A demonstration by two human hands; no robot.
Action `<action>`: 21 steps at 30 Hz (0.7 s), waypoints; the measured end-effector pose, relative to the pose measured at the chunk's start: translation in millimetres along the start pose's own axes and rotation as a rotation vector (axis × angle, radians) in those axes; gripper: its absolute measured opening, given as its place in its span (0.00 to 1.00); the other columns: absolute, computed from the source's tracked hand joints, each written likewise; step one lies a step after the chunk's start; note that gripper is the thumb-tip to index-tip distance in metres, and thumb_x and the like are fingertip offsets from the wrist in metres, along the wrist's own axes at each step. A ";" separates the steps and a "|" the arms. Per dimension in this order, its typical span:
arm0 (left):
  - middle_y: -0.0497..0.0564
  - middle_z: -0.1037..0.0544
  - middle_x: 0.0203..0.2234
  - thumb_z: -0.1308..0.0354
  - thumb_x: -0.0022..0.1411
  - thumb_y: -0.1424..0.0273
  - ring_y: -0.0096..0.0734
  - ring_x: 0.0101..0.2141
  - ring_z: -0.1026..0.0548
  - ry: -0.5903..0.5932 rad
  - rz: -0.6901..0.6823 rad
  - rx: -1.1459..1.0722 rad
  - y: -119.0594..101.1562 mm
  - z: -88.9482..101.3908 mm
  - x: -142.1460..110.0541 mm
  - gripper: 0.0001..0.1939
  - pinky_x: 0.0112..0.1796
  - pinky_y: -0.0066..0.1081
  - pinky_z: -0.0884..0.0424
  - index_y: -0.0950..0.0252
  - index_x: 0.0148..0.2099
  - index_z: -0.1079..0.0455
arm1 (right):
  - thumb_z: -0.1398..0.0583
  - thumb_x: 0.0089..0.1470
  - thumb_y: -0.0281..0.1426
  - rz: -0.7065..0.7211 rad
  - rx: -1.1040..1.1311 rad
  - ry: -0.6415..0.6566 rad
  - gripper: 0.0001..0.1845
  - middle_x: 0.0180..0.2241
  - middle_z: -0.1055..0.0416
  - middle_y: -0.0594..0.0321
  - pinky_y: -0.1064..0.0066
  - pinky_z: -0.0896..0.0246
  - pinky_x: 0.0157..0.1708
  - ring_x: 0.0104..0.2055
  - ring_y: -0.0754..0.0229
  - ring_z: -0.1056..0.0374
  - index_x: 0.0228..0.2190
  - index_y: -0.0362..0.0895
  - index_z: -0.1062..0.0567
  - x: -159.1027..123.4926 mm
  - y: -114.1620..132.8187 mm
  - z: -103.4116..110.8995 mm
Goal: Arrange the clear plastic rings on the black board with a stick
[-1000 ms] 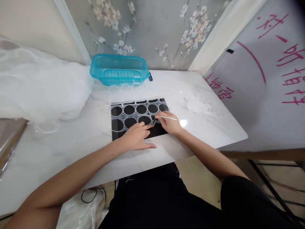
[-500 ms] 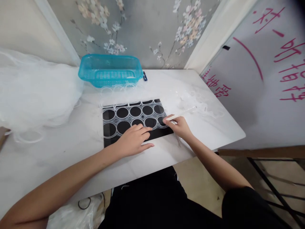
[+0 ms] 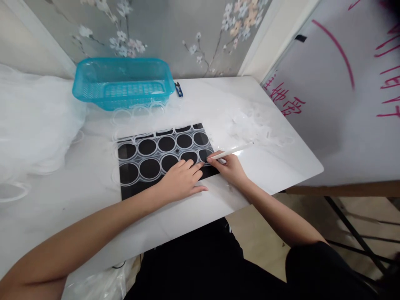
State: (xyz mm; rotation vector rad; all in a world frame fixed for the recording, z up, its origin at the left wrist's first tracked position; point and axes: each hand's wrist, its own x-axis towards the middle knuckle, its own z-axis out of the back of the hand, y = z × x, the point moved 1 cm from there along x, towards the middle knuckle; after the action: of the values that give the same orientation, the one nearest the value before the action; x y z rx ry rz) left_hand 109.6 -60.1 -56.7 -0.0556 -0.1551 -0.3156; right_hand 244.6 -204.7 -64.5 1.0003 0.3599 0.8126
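Note:
A translucent white sheet of joined rings [image 3: 166,143] lies over a black mat [image 3: 140,189] on the table. My left hand [image 3: 181,179] rests on the near part of the sheet, fingers stretched out and thumb apart. At the sheet's right end, my right hand [image 3: 229,168] is closed around a slim white pen-shaped tool [image 3: 236,149]. The tool's back end points up and right. Its working tip is hidden by the fingers, close to the last ring of the near row. My left fingertips lie just left of the right hand.
Behind the mat stands a blue plastic basket [image 3: 123,102], with small blue snips [image 3: 178,89] beside it. Clear plastic scraps [image 3: 250,127] lie to the right. A big heap of translucent plastic [image 3: 34,121] fills the left side. A whiteboard [image 3: 328,137] stands beyond the table's right edge.
My view has shifted, so the basket and mat sit farther left. The white tool now shows more of its length above my right hand. My left hand stays spread on the sheet.

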 end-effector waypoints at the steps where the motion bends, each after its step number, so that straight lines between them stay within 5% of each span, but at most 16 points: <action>1: 0.58 0.29 0.52 0.56 0.65 0.51 0.41 0.43 0.33 0.001 -0.001 -0.002 0.0 -0.4 -0.5 0.25 0.38 0.37 0.42 0.67 0.39 0.29 | 0.41 0.55 0.37 0.005 -0.001 0.003 0.10 0.34 0.24 0.62 0.69 0.37 0.35 0.36 0.58 0.29 0.31 0.44 0.23 0.4 -0.5 -0.1; 9: 0.56 0.29 0.53 0.60 0.66 0.50 0.41 0.42 0.34 0.018 -0.009 0.039 -1.0 -1.5 -0.4 0.27 0.38 0.37 0.41 0.68 0.40 0.30 | 0.41 0.55 0.34 0.050 -0.090 0.003 0.07 0.34 0.23 0.62 0.68 0.35 0.36 0.36 0.57 0.28 0.32 0.46 0.23 1.3 -0.5 -2.0; 15: 0.57 0.29 0.52 0.58 0.64 0.48 0.41 0.42 0.34 0.034 0.012 -0.056 -2.8 -2.3 2.5 0.29 0.40 0.38 0.40 0.69 0.41 0.30 | 0.46 0.59 0.30 0.282 -0.352 -0.024 0.10 0.44 0.25 0.61 0.63 0.36 0.49 0.52 0.55 0.34 0.37 0.48 0.24 -16.5 -6.9 -9.1; 21: 0.54 0.31 0.55 0.53 0.54 0.39 0.41 0.43 0.33 0.108 0.084 -0.258 1.7 4.1 3.3 0.33 0.43 0.38 0.38 0.67 0.34 0.29 | 0.48 0.60 0.28 0.394 -0.531 0.108 0.14 0.42 0.25 0.60 0.66 0.35 0.42 0.52 0.55 0.35 0.44 0.49 0.26 -3.1 -16.4 -1.3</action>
State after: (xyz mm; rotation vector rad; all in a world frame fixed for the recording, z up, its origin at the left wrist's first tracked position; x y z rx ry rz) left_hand 112.6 -59.1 -52.2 -0.2995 -0.0043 -0.2527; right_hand 248.9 -210.8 -79.5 0.5307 0.0247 1.2436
